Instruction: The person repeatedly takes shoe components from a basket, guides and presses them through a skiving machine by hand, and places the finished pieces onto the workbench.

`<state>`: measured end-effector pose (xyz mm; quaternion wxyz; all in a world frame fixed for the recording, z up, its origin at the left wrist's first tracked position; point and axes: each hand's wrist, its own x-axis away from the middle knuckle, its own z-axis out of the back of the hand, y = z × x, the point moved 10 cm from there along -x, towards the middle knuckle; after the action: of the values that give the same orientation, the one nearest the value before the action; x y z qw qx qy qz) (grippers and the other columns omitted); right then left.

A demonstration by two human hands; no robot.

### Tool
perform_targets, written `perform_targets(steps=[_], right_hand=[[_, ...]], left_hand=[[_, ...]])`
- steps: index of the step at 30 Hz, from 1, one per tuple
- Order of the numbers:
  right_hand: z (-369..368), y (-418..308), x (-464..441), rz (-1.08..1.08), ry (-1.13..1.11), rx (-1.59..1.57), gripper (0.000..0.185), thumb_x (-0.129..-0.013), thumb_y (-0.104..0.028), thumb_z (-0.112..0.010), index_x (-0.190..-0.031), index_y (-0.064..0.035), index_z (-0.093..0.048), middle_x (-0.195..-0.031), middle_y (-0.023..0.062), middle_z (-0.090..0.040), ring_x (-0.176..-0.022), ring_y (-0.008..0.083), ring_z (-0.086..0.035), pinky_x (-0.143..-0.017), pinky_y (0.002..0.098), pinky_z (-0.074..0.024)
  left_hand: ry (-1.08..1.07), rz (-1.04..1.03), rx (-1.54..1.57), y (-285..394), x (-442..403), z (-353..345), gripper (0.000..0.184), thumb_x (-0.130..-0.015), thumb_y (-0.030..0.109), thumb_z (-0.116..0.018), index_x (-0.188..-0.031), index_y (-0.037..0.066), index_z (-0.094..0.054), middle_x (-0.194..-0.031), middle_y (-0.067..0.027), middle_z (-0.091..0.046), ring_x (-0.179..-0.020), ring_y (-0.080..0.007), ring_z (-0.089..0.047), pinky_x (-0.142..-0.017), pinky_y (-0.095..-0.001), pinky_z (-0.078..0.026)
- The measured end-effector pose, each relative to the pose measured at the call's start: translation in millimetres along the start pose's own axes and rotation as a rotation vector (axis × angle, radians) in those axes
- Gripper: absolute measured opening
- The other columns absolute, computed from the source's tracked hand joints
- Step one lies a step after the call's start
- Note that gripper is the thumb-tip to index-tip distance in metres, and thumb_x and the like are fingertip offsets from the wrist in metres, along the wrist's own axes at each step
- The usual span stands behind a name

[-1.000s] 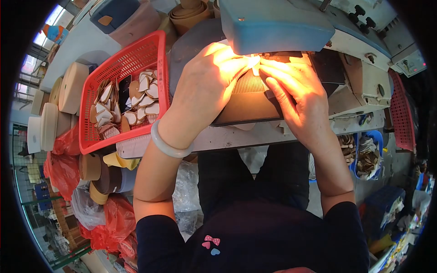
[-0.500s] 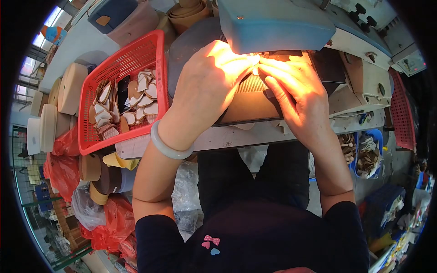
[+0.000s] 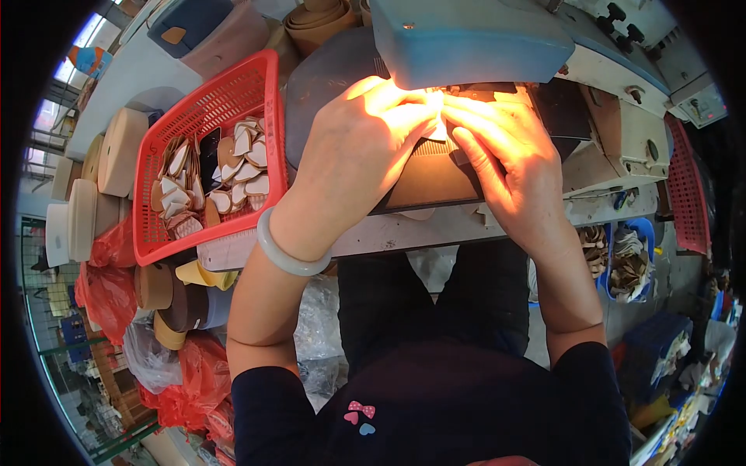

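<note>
My left hand (image 3: 357,147), a pale bangle (image 3: 286,255) on its wrist, reaches under the blue machine head (image 3: 474,45). Its thumb and fingertips are pinched together in strong lamp glare. From the other side my right hand (image 3: 513,159) meets it, fingers closed and fingertips nearly touching the left ones. Between both sets of fingertips shows a small pale piece (image 3: 440,130), its outline washed out by the light. Below the fingers lies a ribbed plate (image 3: 431,147) on the machine's brown front. The fingertips' exact contact is lost in the glare.
Left of the machine, a red plastic basket (image 3: 272,101) holds several white-faced, brown-edged pieces (image 3: 245,159). Rolls of strip material (image 3: 124,151) and red bags (image 3: 109,295) are stacked further left. At the right, blue baskets (image 3: 646,233) of scraps stand below the table edge (image 3: 373,234).
My left hand has shifted slightly down and right. More of the small pale piece shows below the fingertips. My right hand stays nearly in place.
</note>
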<state>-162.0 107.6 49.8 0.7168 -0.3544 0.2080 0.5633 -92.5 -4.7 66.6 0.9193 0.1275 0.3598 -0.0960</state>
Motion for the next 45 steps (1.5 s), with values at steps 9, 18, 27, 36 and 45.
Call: perform_targets(steps=[9, 18, 27, 36, 45], right_hand=[[-0.9, 2.2, 0.6, -0.019, -0.01, 0.005, 0.025, -0.096, -0.013, -0.073, -0.121, -0.0074, -0.078, -0.118, 0.0074, -0.078, -0.104, 0.0298, -0.069, -0.092, 0.0417, -0.0558], [-0.2, 1.0, -0.1, -0.076, -0.056, -0.044, 0.024, -0.101, -0.008, -0.071, -0.122, -0.0005, -0.078, -0.122, 0.0146, -0.079, -0.112, 0.0332, -0.07, -0.104, 0.0439, -0.0524], [9.8, -4.7, 4.2, 0.082, 0.104, -0.083, 0.025, -0.092, -0.009, -0.079, -0.116, -0.0057, -0.079, -0.11, 0.0095, -0.079, -0.096, 0.031, -0.07, -0.085, 0.0409, -0.0562], [-26.2, -31.9, 88.2, 0.091, -0.091, -0.337, 0.024, -0.084, -0.001, -0.085, -0.107, -0.0026, -0.078, -0.102, 0.0113, -0.079, -0.089, 0.0303, -0.073, -0.079, 0.0403, -0.0577], [-115.4, -4.2, 104.6, -0.074, -0.21, -0.149, 0.027, -0.085, -0.011, -0.087, -0.109, -0.0059, -0.078, -0.11, 0.0096, -0.078, -0.094, 0.0316, -0.075, -0.082, 0.0443, -0.0597]], left_hand=[[0.002, 0.046, 0.001, -9.6, -1.9, -1.2, 0.015, -0.096, 0.013, -0.075, -0.106, 0.004, -0.08, -0.104, -0.0113, -0.077, -0.093, -0.0318, -0.072, -0.082, -0.0413, -0.058], [-0.001, 0.052, -0.115, -24.2, -8.4, -0.3, 0.017, -0.093, 0.016, -0.081, -0.107, 0.006, -0.082, -0.098, -0.015, -0.078, -0.086, -0.0352, -0.074, -0.077, -0.043, -0.058], [-0.097, 0.156, -0.124, -52.0, -4.8, -17.7, 0.028, -0.095, 0.02, -0.079, -0.117, 0.002, -0.077, -0.109, -0.0174, -0.077, -0.098, -0.0406, -0.072, -0.086, -0.0451, -0.058], [-0.066, 0.037, 0.005, 0.8, 80.3, 50.7, 0.043, -0.082, 0.019, -0.089, -0.117, -0.003, -0.075, -0.128, -0.0148, -0.072, -0.12, -0.0345, -0.069, -0.1, -0.0454, -0.057], [0.189, 0.218, -0.515, -77.6, 128.4, 105.8, 0.024, -0.084, -0.001, -0.083, -0.108, 0.004, -0.08, -0.105, -0.0115, -0.078, -0.096, -0.0314, -0.076, -0.085, -0.0416, -0.061]])
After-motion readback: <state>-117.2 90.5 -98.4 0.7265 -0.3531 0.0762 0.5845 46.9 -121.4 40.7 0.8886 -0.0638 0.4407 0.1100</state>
